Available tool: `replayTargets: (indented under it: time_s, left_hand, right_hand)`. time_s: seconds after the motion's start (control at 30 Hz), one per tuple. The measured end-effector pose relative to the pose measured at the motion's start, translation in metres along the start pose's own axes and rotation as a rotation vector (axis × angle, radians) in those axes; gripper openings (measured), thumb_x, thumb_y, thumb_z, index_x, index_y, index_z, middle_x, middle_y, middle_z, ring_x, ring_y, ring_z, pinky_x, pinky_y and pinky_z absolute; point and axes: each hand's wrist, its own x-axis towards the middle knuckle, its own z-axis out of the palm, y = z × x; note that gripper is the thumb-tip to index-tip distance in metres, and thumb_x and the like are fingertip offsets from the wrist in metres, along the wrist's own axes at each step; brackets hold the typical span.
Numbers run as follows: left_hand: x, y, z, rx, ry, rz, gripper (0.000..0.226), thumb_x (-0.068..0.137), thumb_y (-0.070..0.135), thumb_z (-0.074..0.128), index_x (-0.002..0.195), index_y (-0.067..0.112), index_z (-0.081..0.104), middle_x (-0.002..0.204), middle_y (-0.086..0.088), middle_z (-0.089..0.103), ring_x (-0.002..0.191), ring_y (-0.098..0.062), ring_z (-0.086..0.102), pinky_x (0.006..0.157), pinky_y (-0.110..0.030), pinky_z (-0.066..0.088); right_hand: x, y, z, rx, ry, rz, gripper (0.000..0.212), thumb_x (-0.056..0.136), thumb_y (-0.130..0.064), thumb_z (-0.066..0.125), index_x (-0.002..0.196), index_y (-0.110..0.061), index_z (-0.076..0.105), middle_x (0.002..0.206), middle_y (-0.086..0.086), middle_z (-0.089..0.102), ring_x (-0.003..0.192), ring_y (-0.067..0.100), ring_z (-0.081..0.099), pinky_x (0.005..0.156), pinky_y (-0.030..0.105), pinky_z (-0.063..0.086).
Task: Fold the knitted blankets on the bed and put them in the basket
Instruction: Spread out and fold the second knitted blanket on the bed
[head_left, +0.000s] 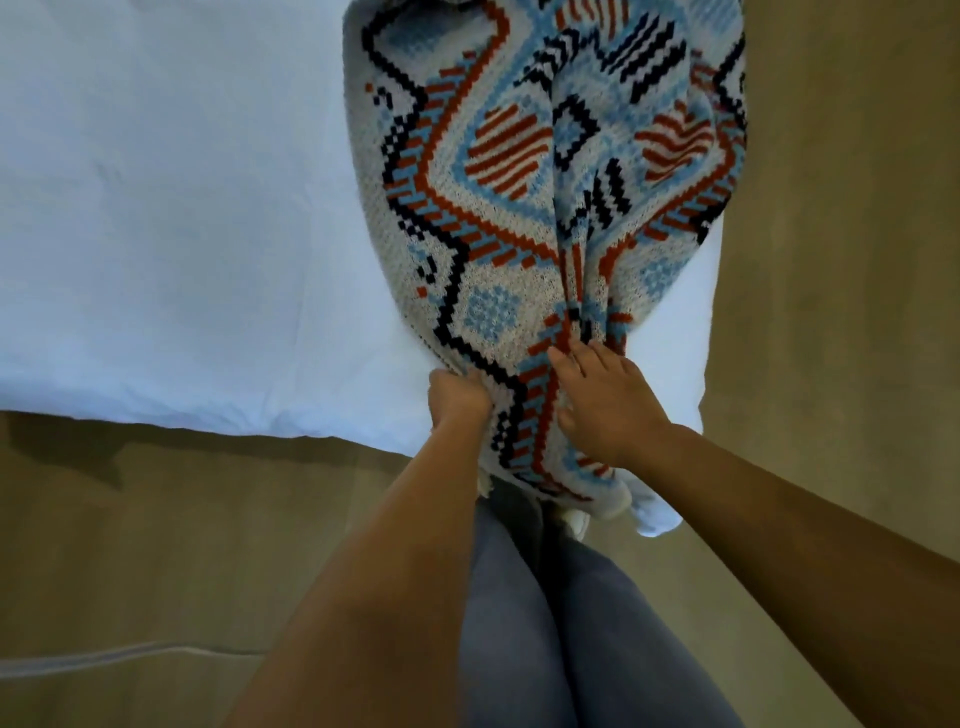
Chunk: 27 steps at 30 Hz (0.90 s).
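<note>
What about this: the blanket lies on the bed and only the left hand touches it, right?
No. Both hands touch the blanket: the left hand grips its edge, the right hand rests on it. The head view shows this. It lies on the bed.

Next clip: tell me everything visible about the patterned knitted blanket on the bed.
The knitted blanket, pale grey with light-blue, rust-red and black geometric patterning, lies rumpled along the right side of the white bed, its near end hanging over the edge. The left hand grips its left edge; the right hand rests on gathered folds.
</note>
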Motion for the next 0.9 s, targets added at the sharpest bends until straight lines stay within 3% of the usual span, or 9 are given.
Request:
replayTargets:
  time_s: [0.1, 0.23, 0.33, 0.53, 0.77, 0.83, 0.9]
  left_hand:
    - [-0.011, -0.001, -0.011, 0.055, 0.047, 0.22, 0.03, 0.1, 0.027, 0.034, 0.115, 0.001, 0.037, 0.105, -0.015, 0.055, 0.087, -0.027, 0.051, 0.069, -0.033, 0.037]
    - [-0.017, -0.004, -0.039, 0.134, 0.06, 0.47, 0.018, 0.1, 0.025, 0.028, 0.1, 0.007, 0.029, 0.108, -0.014, 0.057, 0.089, -0.027, 0.054, 0.069, -0.031, 0.035]
    - [-0.011, -0.001, -0.069, 0.146, 0.096, 0.574, 0.019, 0.1, 0.027, 0.028, 0.095, 0.009, 0.026, 0.081, -0.001, 0.051, 0.075, -0.026, 0.052, 0.06, -0.031, 0.034]
    - [0.043, 0.016, -0.175, 0.148, 0.161, 0.685, 0.019, 0.1, 0.027, 0.03, 0.091, 0.011, 0.025, 0.066, 0.004, 0.042, 0.056, -0.01, 0.04, 0.047, -0.031, 0.025]
    - [0.185, 0.052, -0.35, 0.234, 0.327, 0.774, 0.019, 0.099, 0.029, 0.03, 0.092, 0.012, 0.028, 0.066, 0.007, 0.041, 0.056, -0.006, 0.038, 0.046, -0.027, 0.023]
    - [0.224, 0.056, -0.38, 0.242, 0.398, 0.76, 0.02, 0.099, 0.031, 0.032, 0.092, 0.012, 0.029, 0.065, 0.008, 0.04, 0.056, -0.008, 0.04, 0.045, -0.026, 0.022]
    - [0.26, 0.058, -0.389, 0.256, 0.337, 0.716, 0.026, 0.097, 0.036, 0.037, 0.1, 0.011, 0.035, 0.067, 0.007, 0.044, 0.062, -0.018, 0.048, 0.051, -0.029, 0.032]
  right_hand:
    - [-0.003, -0.013, 0.007, 0.009, -0.014, -0.003, 0.07, 0.093, -0.038, 0.042, 0.148, -0.017, 0.005, 0.157, 0.011, 0.007, 0.144, 0.029, 0.008, 0.115, 0.044, 0.012]
    - [-0.003, -0.048, 0.014, 0.066, -0.039, -0.019, 0.082, 0.088, -0.053, 0.046, 0.148, -0.019, 0.002, 0.157, 0.008, 0.008, 0.143, 0.029, 0.009, 0.114, 0.046, 0.019]
    - [0.004, -0.081, 0.013, 0.11, -0.024, 0.007, 0.093, 0.082, -0.063, 0.049, 0.148, -0.021, -0.001, 0.157, 0.007, 0.007, 0.142, 0.029, 0.011, 0.111, 0.049, 0.024]
    - [0.048, -0.175, 0.003, 0.158, -0.005, -0.021, 0.1, 0.08, -0.063, 0.053, 0.147, -0.025, -0.01, 0.157, 0.007, 0.0, 0.142, 0.03, 0.01, 0.109, 0.051, 0.029]
    - [0.163, -0.317, 0.012, 0.226, -0.041, -0.029, 0.09, 0.085, -0.063, 0.045, 0.147, -0.03, -0.011, 0.157, 0.0, -0.016, 0.144, 0.028, -0.01, 0.113, 0.054, 0.016]
    - [0.194, -0.347, 0.019, 0.244, -0.067, -0.03, 0.087, 0.086, -0.061, 0.045, 0.147, -0.031, -0.01, 0.156, 0.0, -0.018, 0.144, 0.029, -0.013, 0.112, 0.056, 0.012]
    - [0.226, -0.366, 0.028, 0.232, -0.098, -0.02, 0.085, 0.087, -0.06, 0.043, 0.146, -0.032, -0.01, 0.156, -0.001, -0.021, 0.143, 0.03, -0.015, 0.111, 0.057, 0.01]
